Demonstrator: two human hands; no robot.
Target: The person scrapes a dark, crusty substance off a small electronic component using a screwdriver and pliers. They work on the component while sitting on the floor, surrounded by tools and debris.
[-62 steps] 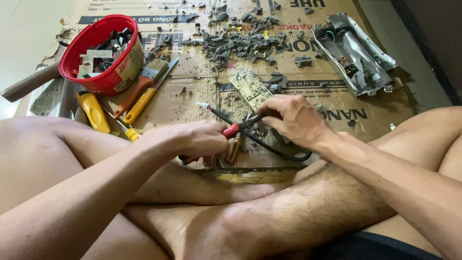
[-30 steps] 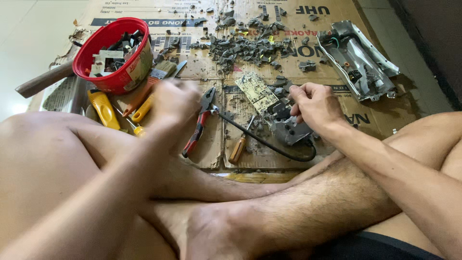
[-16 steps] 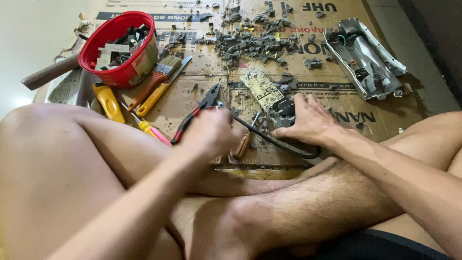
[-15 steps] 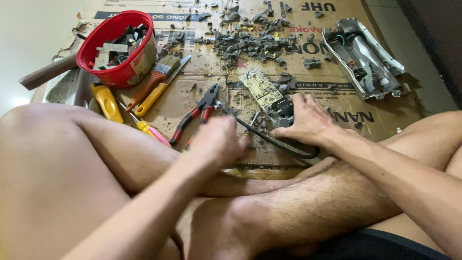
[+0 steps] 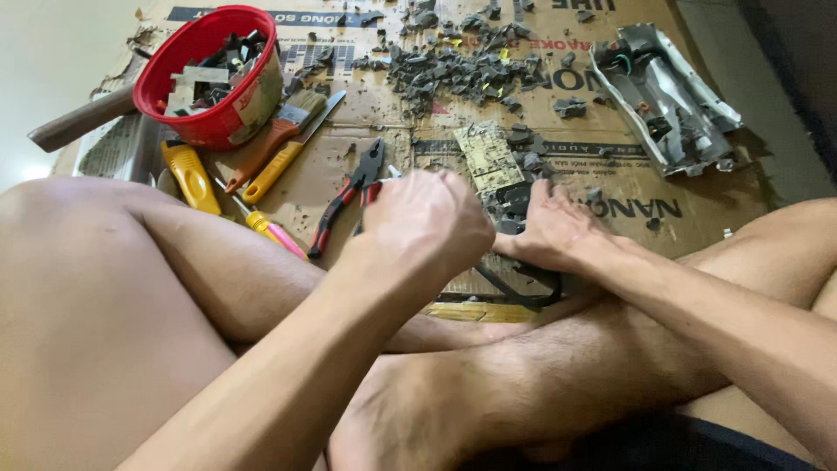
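Note:
My left hand [image 5: 427,222] is curled into a fist over the cardboard sheet [image 5: 610,187], just right of the red-and-black pliers [image 5: 347,196]. It seems to grip a small tool that is mostly hidden; only a pale tip shows above the knuckles. My right hand [image 5: 554,231] rests palm down on a dark electronic part [image 5: 514,202] and holds it against the cardboard. A black cable [image 5: 523,292] loops out from under that hand. A bare circuit board [image 5: 488,157] lies just beyond both hands.
A red bowl [image 5: 170,65] of parts stands at the back left beside a wooden handle [image 5: 74,131]. Yellow-handled tools [image 5: 192,174], a brush [image 5: 279,131] and a screwdriver [image 5: 270,228] lie near it. Dark broken fragments [image 5: 453,70] and a grey metal casing [image 5: 667,96] lie further back. My crossed legs fill the foreground.
My left hand set the pliers down on the cardboard, swung left, then came back and closed into a fist beside my right hand. My right hand stayed on the dark part.

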